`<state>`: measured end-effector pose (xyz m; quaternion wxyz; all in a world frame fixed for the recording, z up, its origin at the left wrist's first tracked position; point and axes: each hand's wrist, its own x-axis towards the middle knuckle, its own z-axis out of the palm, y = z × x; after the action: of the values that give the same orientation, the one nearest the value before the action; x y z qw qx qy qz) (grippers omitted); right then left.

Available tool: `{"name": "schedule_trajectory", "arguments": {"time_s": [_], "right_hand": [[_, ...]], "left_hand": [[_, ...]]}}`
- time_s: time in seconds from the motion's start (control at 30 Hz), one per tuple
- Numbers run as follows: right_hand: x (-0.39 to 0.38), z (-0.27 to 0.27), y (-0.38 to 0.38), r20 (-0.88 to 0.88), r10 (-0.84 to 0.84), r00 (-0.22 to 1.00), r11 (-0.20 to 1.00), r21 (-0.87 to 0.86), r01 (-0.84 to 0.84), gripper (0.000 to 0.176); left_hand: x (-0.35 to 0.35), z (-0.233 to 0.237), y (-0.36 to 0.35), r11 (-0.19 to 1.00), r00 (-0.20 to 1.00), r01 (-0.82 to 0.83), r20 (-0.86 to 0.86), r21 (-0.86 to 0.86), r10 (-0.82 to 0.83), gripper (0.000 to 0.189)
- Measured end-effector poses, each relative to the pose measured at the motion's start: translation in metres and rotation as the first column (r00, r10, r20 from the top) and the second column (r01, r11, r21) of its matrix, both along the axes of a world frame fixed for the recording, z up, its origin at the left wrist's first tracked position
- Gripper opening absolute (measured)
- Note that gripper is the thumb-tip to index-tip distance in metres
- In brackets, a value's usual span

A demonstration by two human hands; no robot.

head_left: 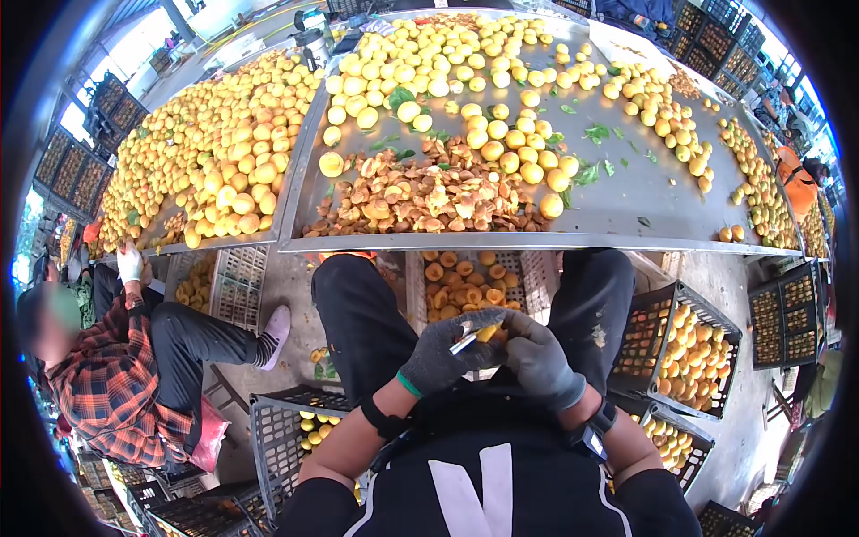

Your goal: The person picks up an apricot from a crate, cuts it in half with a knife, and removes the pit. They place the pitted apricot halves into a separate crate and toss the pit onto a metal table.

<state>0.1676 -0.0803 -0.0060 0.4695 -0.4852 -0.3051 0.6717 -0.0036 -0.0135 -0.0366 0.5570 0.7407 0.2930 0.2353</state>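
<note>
Both my hands wear grey gloves and meet in front of my lap. My left hand (452,353) is closed, with a short shiny blade (463,343), seemingly of a small knife, showing at its fingers. A yellow-orange piece of apricot (489,332) sits between the two hands. My right hand (544,360) is closed with its fingertips against that piece. The fingers hide most of the fruit and the blade's handle. Below and beyond the hands, a crate (538,283) between my knees holds halved apricots (465,288).
A metal table (617,210) ahead carries whole apricots (514,143), a heap of pitted pieces (429,192) and loose leaves. Fruit-filled black crates (658,358) stand at my right, another crate (277,438) at my left. A person in a plaid shirt (116,385) sits to the left.
</note>
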Motion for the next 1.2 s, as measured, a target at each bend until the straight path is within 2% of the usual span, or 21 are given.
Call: {"name": "schedule_trajectory", "arguments": {"time_s": [0.03,0.1,0.17,0.33,0.43,0.47,0.5,0.53,0.57,0.63,0.67,0.77,0.8,0.83,0.9,0.97,1.03,1.07,1.13,1.17,1.2], "right_hand": [[0.001,0.003,0.002,-0.285,-0.027,0.958,0.996,-0.085,0.003,0.042],[-0.001,-0.007,0.007,-0.348,-0.023,0.937,0.996,-0.086,-0.007,0.04],[-0.001,-0.022,0.009,-0.409,-0.02,0.912,0.996,-0.089,-0.017,0.037],[0.007,-0.041,0.009,-0.168,-0.01,0.986,0.99,-0.141,-0.014,0.032],[0.003,-0.046,0.019,-0.172,-0.099,0.98,0.982,-0.177,0.069,0.033],[0.006,-0.055,0.022,-0.17,-0.099,0.98,0.982,-0.177,0.069,0.033],[0.012,-0.068,0.026,-0.076,-0.08,0.994,0.98,-0.187,0.064,0.035],[0.015,-0.078,0.031,0.019,-0.06,0.998,0.978,-0.198,0.062,0.037],[0.015,-0.086,0.034,0.021,-0.064,0.998,0.978,-0.199,0.067,0.037],[0.013,-0.097,0.04,0.17,-0.212,0.962,0.938,-0.241,0.249,0.042],[0.014,-0.1,0.041,0.106,-0.3,0.948,0.913,-0.255,0.317,0.045],[0.027,-0.098,0.038,0.027,-0.329,0.944,0.911,-0.252,0.325,0.04],[0.032,-0.089,0.036,-0.145,-0.334,0.931,0.908,-0.313,0.277,0.034],[0.039,-0.089,0.034,-0.138,-0.346,0.928,0.908,-0.3,0.294,0.034],[0.049,-0.088,0.031,-0.549,-0.17,0.818,0.958,-0.288,0.005,0.027],[0.045,-0.052,0.045,-0.488,-0.173,0.855,0.956,-0.292,0.026,0.025],[0.041,-0.017,0.073,-0.354,-0.271,0.895,0.954,-0.219,0.202,0.022],[0.044,-0.017,0.089,-0.351,-0.277,0.894,0.954,-0.21,0.213,0.022],[0.052,-0.02,0.124,-0.149,-0.191,0.97,0.974,0.096,0.207,0.023],[0.052,-0.016,0.141,-0.147,-0.195,0.97,0.971,0.108,0.212,0.023],[0.049,-0.011,0.157,-0.004,-0.237,0.972,0.958,0.165,0.234,0.025]], "left_hand": [[0.0,-0.001,0.001,1.0,1.0,-0.001,-0.001,0.002,0.001,0.048],[0.001,-0.005,0.002,0.998,0.992,-0.065,0.109,0.008,0.063,0.046],[0.0,-0.016,0.001,0.999,0.997,-0.043,0.067,-0.018,0.044,0.046],[0.002,-0.007,0.002,0.993,0.997,-0.057,0.045,-0.103,0.061,0.044],[0.005,-0.007,0.006,0.971,0.998,-0.056,0.02,-0.231,0.063,0.04],[0.006,-0.011,0.009,0.951,0.988,-0.153,-0.057,-0.27,0.143,0.038],[0.008,-0.017,0.013,0.92,0.967,-0.249,-0.136,-0.301,0.217,0.036],[0.007,-0.023,0.015,0.909,0.942,-0.335,-0.062,-0.249,0.33,0.031],[0.003,-0.028,0.017,0.91,0.943,-0.331,-0.061,-0.251,0.327,0.031],[-0.002,-0.023,0.023,0.76,0.885,-0.415,-0.03,-0.5,0.464,0.029],[0.001,-0.02,0.023,0.748,0.865,-0.421,0.022,-0.513,0.502,0.029],[-0.007,-0.017,0.026,0.693,0.856,-0.438,-0.03,-0.573,0.516,0.03],[-0.009,-0.027,0.027,0.674,0.845,-0.429,-0.002,-0.601,0.535,0.029],[-0.009,-0.028,0.028,0.687,0.852,-0.413,0.013,-0.598,0.523,0.029],[-0.009,-0.03,0.029,0.614,0.807,-0.407,0.049,-0.676,0.589,0.026],[-0.007,-0.026,0.031,0.618,0.818,-0.39,0.053,-0.683,0.573,0.024],[-0.004,-0.028,0.032,0.601,0.833,-0.386,0.016,-0.7,0.553,0.024],[-0.003,-0.034,0.032,0.579,0.831,-0.352,0.039,-0.735,0.555,0.022],[0.003,-0.03,0.032,0.575,0.847,-0.335,0.029,-0.747,0.531,0.02],[0.005,-0.028,0.032,0.558,0.856,-0.332,0.006,-0.761,0.517,0.019],[0.006,-0.03,0.031,0.554,0.858,-0.331,0.001,-0.764,0.514,0.016]]}}
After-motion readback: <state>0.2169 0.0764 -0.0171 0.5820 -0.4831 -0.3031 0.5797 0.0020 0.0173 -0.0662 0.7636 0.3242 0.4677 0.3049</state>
